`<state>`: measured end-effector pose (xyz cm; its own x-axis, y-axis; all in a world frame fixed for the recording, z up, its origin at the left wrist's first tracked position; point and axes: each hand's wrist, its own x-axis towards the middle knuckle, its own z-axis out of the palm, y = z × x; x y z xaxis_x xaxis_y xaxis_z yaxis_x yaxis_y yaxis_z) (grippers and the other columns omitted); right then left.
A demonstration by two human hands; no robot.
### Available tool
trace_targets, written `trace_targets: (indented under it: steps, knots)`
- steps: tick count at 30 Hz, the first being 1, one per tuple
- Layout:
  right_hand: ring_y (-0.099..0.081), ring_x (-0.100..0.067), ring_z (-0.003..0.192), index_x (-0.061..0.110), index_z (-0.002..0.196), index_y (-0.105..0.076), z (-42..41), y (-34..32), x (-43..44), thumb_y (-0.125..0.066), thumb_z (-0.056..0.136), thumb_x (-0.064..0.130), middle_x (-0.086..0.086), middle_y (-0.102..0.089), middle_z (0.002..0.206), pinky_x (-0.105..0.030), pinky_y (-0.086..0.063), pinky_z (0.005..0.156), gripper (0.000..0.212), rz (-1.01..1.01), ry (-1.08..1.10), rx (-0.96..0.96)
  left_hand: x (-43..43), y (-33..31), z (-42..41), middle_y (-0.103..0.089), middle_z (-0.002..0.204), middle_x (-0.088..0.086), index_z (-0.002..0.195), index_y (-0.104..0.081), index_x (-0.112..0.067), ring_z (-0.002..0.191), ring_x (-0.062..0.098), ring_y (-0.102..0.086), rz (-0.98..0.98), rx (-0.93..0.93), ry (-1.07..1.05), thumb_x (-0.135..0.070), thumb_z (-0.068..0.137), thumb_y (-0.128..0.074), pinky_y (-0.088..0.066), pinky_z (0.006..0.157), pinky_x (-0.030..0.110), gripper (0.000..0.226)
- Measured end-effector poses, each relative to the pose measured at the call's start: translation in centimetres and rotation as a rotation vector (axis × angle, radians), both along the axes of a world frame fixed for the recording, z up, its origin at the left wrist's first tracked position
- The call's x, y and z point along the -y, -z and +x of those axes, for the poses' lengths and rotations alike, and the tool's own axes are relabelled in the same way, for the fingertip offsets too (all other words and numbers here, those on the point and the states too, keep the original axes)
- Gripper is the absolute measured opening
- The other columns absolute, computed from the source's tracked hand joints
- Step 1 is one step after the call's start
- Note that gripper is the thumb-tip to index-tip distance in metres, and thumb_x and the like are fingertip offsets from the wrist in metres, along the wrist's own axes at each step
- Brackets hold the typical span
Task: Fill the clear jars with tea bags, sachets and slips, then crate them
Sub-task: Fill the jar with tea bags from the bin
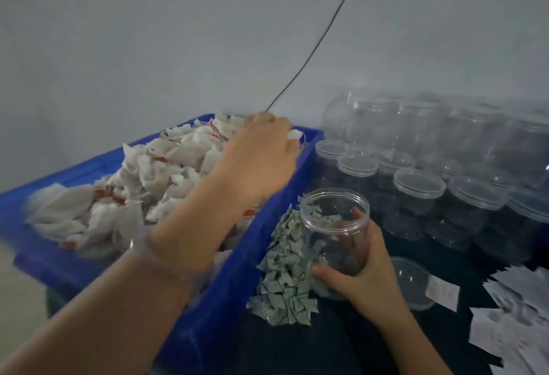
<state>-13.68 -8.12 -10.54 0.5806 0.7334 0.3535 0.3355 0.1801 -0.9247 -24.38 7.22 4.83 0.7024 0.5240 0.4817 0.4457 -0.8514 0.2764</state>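
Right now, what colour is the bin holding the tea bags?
The bin is solid blue, clearest in the head view.

Table (341, 345): dark top, set against a pale wall.
Blue crate (231, 300): on the left part, full of tea bags (166, 166).
Sachets (285, 279): green pile just beside the crate's right wall.
Uncapped jar (332, 217): tilted by the sachets; I cannot tell if it rests on the table.
Lidded jars (419, 184): in rows on the right.
Loose lid (413, 282): flat, near the sachets.
Slips (511, 315): white, at the right edge, one touching the loose lid.
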Motion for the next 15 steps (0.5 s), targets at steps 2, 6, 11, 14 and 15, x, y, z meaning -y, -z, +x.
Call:
trace_targets:
  steps: [2,6,11,14,15]
  knots:
    - [-0.052,0.016,0.114,0.06,0.122,-0.036,-0.5,-0.5,-1.4,-0.088,0.043,0.05,0.043,-0.052,0.121,0.0,-0.043,0.08,0.096,0.01,0.013,-0.001,-4.5,-0.6,1.0,-0.044,0.139,0.016,0.133,-0.048,-0.007,0.129,0.031,-0.04,0.039,-0.281,-0.335,-0.024,0.097,-0.044,-0.035,0.105,0.043,0.04]
    - [-0.051,0.017,0.114,0.078,0.111,-0.034,-1.1,0.5,-2.9,-0.089,0.04,0.053,0.044,-0.05,0.121,-0.003,-0.046,0.08,0.093,0.058,0.069,-0.019,-9.5,2.8,1.0,-0.043,0.144,0.013,0.137,-0.046,-0.015,0.132,0.033,-0.04,0.045,-0.607,-0.541,-0.033,0.096,-0.047,-0.033,0.108,0.045,0.045]
    - [-0.052,0.01,0.12,0.074,0.118,-0.038,-1.3,2.5,-2.7,-0.095,0.039,0.049,0.034,-0.053,0.129,-0.008,-0.047,0.09,0.1,0.089,0.086,-0.039,-11.1,4.6,0.4,-0.054,0.133,0.01,0.12,-0.061,-0.022,0.129,0.03,-0.041,0.187,-0.448,-0.55,-0.034,0.093,-0.054,-0.028,0.111,0.045,0.03]
    - [-0.054,0.003,0.123,0.062,0.129,-0.038,-0.8,2.8,-2.4,-0.094,0.038,0.057,0.027,-0.054,0.134,-0.033,-0.047,0.104,0.107,0.115,0.096,-0.067,-11.3,4.2,-0.1,-0.062,0.116,0.011,0.112,-0.063,-0.015,0.117,0.031,-0.049,0.13,-0.206,-0.46,-0.027,0.095,-0.052,-0.039,0.095,0.04,0.023]
    - [-0.054,0.0,0.124,0.057,0.132,-0.038,-0.7,2.9,-2.4,-0.094,0.038,0.056,0.025,-0.055,0.134,-0.039,-0.047,0.105,0.109,0.116,0.093,-0.08,-11.2,4.0,-0.2,-0.064,0.107,0.009,0.108,-0.064,-0.013,0.109,0.029,-0.054,0.067,-0.05,-0.38,-0.025,0.095,-0.053,-0.041,0.085,0.035,0.021]
